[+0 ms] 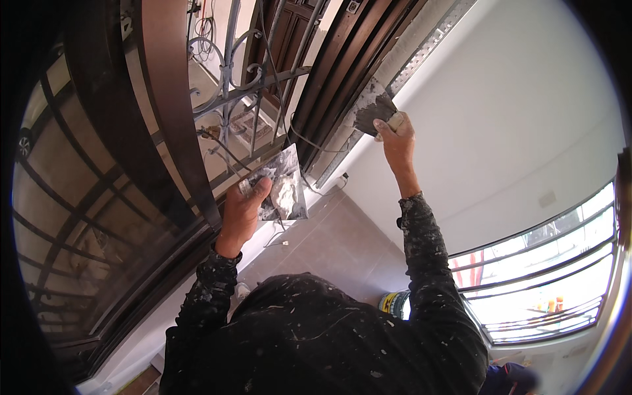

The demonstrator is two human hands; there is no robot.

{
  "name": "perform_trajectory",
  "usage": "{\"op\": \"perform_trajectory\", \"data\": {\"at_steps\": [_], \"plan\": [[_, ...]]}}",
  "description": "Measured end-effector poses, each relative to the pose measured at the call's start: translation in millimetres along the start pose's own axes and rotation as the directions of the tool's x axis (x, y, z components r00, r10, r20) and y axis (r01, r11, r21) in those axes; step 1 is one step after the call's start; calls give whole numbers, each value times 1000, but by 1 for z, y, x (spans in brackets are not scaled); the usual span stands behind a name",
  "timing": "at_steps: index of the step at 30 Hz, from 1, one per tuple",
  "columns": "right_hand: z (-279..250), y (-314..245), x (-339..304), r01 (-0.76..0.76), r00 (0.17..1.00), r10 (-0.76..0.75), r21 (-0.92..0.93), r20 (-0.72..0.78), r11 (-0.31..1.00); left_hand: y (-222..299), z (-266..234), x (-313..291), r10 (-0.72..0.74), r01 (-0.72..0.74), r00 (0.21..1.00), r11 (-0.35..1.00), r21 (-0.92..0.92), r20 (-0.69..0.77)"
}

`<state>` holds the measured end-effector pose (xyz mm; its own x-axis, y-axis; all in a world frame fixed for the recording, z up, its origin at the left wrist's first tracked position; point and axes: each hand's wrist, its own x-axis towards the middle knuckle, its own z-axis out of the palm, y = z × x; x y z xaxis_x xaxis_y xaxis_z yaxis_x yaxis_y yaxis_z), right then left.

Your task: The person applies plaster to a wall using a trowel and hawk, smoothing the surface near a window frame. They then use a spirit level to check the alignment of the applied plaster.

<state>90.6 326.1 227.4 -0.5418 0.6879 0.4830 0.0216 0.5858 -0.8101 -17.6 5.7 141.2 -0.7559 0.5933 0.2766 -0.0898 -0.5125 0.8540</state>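
Observation:
My left hand (241, 212) is closed on a flat, square metal plate (291, 164) smeared with grey and white, its thumb pressed on the upper face. A lump of white putty (286, 195) lies on that plate. Farther up and to the right, my right hand (399, 137) grips a wide putty knife (374, 117) by its pale handle. The blade is flat against the grey strip of wall edge (403, 51) beside the door frame, or very close to it; contact is hard to judge. Whitish smears cover part of the blade. Both sleeves are black and paint-spattered.
Brown door framing (345, 46) and a wrought-iron grille (228, 82) stand ahead. A thin cable (316, 146) hangs by the frame. The white wall (500, 118) fills the right side, above a barred window (546, 276). A bucket (393, 303) sits on the tiled floor (329, 243).

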Motion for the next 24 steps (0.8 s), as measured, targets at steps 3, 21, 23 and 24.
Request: {"op": "perform_trajectory", "data": {"at_steps": [3,21,23,24], "plan": [[1,4,-1,-5,999,3,-67,-38,998,2,-1,0,-5,3,1000,998,68,25],[-38,-84,23,476,820,-36,-646,571,597,7,-1,-3,-75,76,997,997,-15,21],[-25,-84,37,521,787,9,-674,616,524,7,-2,-4,-86,87,996,996,-10,30],[-19,-82,43,525,784,52,-705,619,476,7,-3,-4,-68,68,997,998,9,23]]}}
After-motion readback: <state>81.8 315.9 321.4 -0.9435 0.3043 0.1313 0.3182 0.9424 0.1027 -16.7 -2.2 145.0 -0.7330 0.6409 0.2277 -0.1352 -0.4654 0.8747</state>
